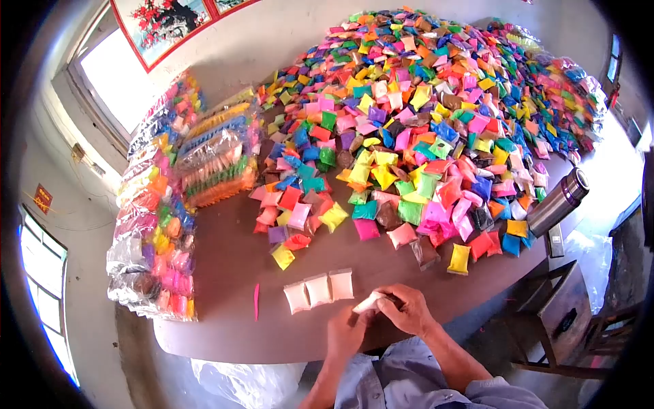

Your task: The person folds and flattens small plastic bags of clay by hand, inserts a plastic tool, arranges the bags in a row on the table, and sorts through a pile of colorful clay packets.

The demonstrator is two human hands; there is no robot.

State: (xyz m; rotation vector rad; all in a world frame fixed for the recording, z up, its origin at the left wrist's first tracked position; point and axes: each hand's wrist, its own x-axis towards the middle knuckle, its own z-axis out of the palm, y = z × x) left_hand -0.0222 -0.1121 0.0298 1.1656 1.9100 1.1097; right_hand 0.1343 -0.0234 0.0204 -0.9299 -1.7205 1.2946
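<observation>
Near the table's front edge, both hands meet on a small pale packet. My left hand grips its lower end, and my right hand pinches its other side with the fingers curled over. Part of the packet is hidden by the fingers. Just left of the hands, three pale pink packets in clear film lie side by side in a row, the middle packet touching or nearly touching its neighbours. Farther left lies a thin pink plastic stick.
A big heap of small colourful packets covers the back of the brown table. Clear bags of sorted packets are stacked along the left edge. A metal thermos stands tilted in view at right, above a wooden stool.
</observation>
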